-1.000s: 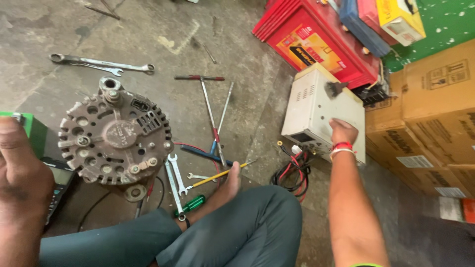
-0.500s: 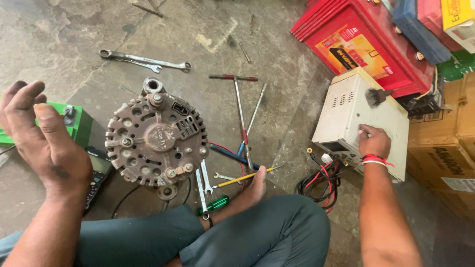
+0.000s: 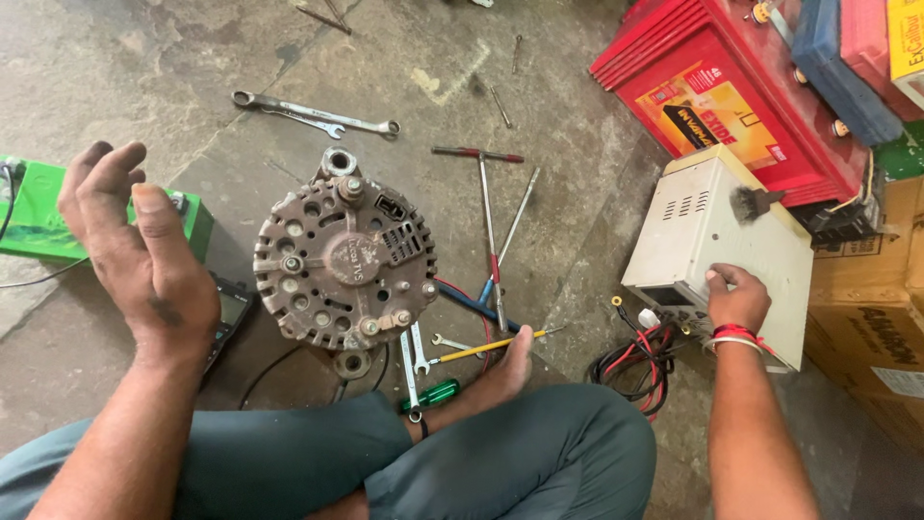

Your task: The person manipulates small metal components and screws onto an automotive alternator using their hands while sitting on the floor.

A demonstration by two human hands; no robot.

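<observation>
The right hand [image 3: 739, 300] rests on the front edge of the cream box [image 3: 717, 246], a metal-cased unit on the floor with red and black leads [image 3: 640, 358] coiled below it; its fingers are bent against the panel, not closed around anything. It has kept that spot for the last second. The left hand [image 3: 144, 255] has risen into view, lifted open with fingers spread, holding nothing, above a green case [image 3: 38, 207] and a meter [image 3: 231, 310]. Judging by this, work sits at the box while the alternator [image 3: 345, 260] lies untouched on the floor between the 2 hands, with spanners [image 3: 318, 114], a T-handle tool [image 3: 486, 221] and screwdrivers [image 3: 462, 351] around it. A red battery [image 3: 731, 96] stands behind the box.
</observation>
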